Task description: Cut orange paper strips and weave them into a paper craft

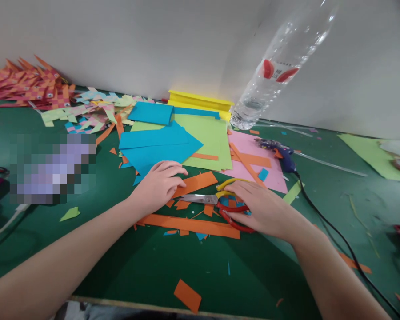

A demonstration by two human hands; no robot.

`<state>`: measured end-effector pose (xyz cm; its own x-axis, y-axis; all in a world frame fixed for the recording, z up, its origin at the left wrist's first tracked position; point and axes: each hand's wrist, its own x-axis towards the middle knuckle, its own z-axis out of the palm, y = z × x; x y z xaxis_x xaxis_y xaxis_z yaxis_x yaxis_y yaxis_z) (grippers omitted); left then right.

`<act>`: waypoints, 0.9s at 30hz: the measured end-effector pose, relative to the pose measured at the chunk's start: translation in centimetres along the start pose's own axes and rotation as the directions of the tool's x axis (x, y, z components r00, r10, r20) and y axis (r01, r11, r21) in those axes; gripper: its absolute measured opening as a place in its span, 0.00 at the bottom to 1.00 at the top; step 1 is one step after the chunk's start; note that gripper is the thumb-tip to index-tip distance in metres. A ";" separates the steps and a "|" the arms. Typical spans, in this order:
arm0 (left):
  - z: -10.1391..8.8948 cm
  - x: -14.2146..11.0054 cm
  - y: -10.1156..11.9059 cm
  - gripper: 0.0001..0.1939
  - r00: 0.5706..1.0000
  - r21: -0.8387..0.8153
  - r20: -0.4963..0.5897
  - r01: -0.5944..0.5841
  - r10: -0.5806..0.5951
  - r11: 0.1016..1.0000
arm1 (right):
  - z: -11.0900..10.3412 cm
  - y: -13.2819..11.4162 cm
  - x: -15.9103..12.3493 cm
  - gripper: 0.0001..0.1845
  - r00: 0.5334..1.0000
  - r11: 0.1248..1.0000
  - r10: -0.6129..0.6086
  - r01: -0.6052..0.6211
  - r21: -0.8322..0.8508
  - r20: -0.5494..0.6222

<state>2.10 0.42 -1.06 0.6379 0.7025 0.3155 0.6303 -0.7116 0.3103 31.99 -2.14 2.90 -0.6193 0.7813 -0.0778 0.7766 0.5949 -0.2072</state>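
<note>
Mid-worktop [146, 266], right hand [266, 206] grasps scissors [202, 198]; left hand [160, 184] touches orange strip [203, 181], pinch unclear. Orange scraps [182, 205] already cut; broad blue sheets [153, 153] toward back edge seemingly not snipped up.

Both hands, left [160, 182] and right [263, 206], bare. Fingers [174, 170] slim. Both forearms [70, 249] bare as far as visible, slender, widening from narrow wrists. Below the table [146, 266] edge: grey-blue cloth [110, 312], blurred; garment type unclear.
</note>
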 end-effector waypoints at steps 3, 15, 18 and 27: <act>0.0 -0.1 -0.1 0.21 0.999 -0.028 0.035 -0.003 0.004 1.000 | -0.2 0.1 -0.1 0.23 1.000 1.000 -0.016 0.016 -0.004 -0.018; 0.1 -0.4 -0.2 0.22 0.977 0.056 0.212 -0.016 0.004 0.998 | -0.5 0.9 -0.5 0.21 0.999 0.997 0.002 0.000 0.073 -0.036; 0.3 -0.3 0.1 0.23 0.977 0.080 0.213 -0.008 -0.010 0.997 | -0.5 0.9 -0.5 0.20 1.000 0.997 0.012 -0.010 0.074 -0.024; 0.0 -0.3 -1.0 0.15 0.995 -0.037 0.101 -0.018 0.021 0.999 | -0.7 0.5 -0.2 0.21 1.000 0.998 0.010 -0.010 0.067 -0.003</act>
<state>1.28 0.89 -1.51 0.6927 0.6836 0.2300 0.6022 -0.7237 0.3372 32.51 -1.86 3.47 -0.6110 0.7879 -0.0770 0.7733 0.5732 -0.2712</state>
